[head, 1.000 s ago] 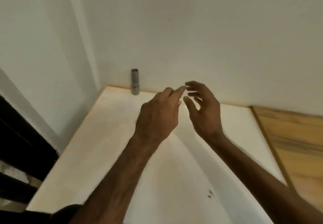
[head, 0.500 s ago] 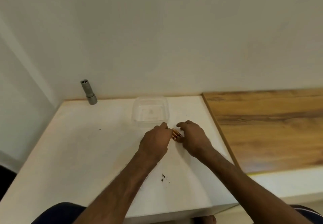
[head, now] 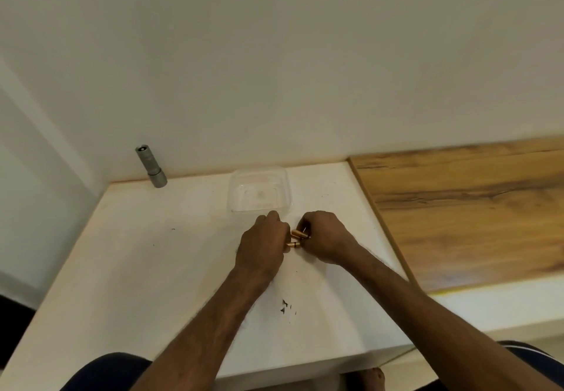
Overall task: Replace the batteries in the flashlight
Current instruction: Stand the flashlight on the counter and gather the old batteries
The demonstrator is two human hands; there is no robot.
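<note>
Batteries held between two hands on white tabletop

Item 1: batteries (head: 295, 238), copper-coloured, small and cylindrical, at least two showing. They sit between the two hands just above the table surface, partly hidden by the fingers, so the exact count cannot be told.

Item 2: left hand (head: 262, 245), knuckles up, fingers curled closed around the near ends of the batteries.

Item 3: right hand (head: 325, 235), knuckles up, fingers pinched closed on the far ends of the same batteries. The two hands nearly touch.

Item 4: flashlight (head: 150, 166), grey metal, standing upright on its wider end at the back left corner of the table, against the wall and well apart from the hands.

Item 5: clear plastic container (head: 259, 191), shallow, square with rounded corners, just beyond the hands, near the wall. Contents cannot be made out.

Item 6: white table (head: 137, 268), bearing a cluster of small dark marks near the front edge.

Item 7: wood-grain surface (head: 473, 223), adjoining the table on the right.
</note>
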